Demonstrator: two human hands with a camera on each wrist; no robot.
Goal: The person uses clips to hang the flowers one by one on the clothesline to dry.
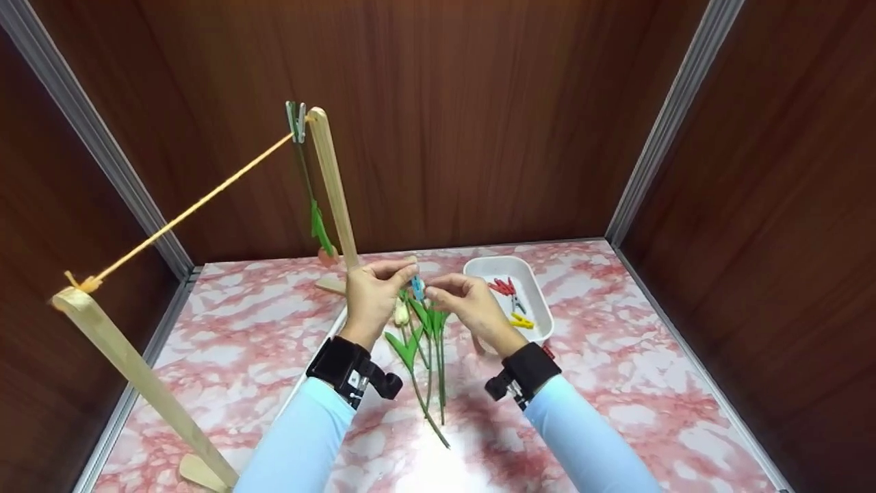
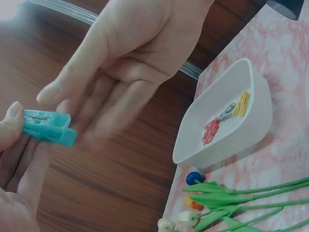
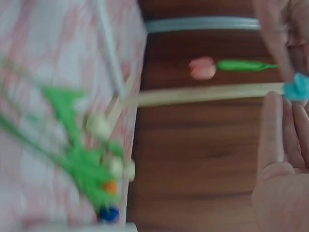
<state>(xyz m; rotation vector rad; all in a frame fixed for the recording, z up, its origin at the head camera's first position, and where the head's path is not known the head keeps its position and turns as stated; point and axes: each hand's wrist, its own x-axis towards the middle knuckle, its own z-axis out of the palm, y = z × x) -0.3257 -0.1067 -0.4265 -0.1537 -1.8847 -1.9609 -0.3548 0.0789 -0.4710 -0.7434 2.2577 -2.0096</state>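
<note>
My left hand point(image 1: 373, 294) pinches a light blue clothespin point(image 2: 48, 126) between thumb and fingers, above the table. The right hand point(image 1: 472, 308) is beside it, its fingers loosely extended and holding nothing; in the left wrist view a small gap shows between them and the clothespin. Below both hands, several artificial tulips point(image 1: 438, 363) with green stems lie on the table, their heads white, orange and blue. To the left, an orange string point(image 1: 198, 205) runs between two wooden posts. A clothespin point(image 1: 295, 123) at its far end holds a pink tulip point(image 3: 203, 68) hanging head down.
A white tray point(image 1: 544, 301) stands right of the tulips, with red, grey and yellow clothespins in it. The far wooden post point(image 1: 332, 178) and near wooden post point(image 1: 144, 383) rise on the left. Brown wood-patterned walls point(image 1: 479, 123) enclose the marbled table point(image 1: 636, 383).
</note>
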